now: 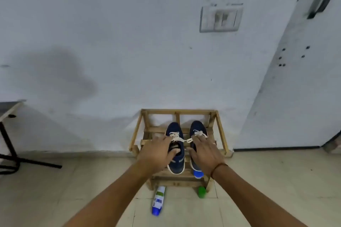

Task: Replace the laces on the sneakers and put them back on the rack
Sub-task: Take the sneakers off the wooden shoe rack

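Two dark blue sneakers with white soles and white laces stand side by side on a low wooden rack [220,131] against the wall. My left hand [158,151] lies over the left sneaker [176,160], thumb at its opening, fingers near the laces [177,137]. My right hand [204,151] covers the rear half of the right sneaker [196,127], fingers spread across it. Whether either hand actually grips its shoe is unclear. The laces look threaded and tied.
A blue, white and green bottle [158,201] lies on the tiled floor in front of the rack. A blue-capped item [198,174] and a green one [201,191] sit at the rack's front right. A black-legged table [9,110] stands at left. A wall switch plate [220,17] is above.
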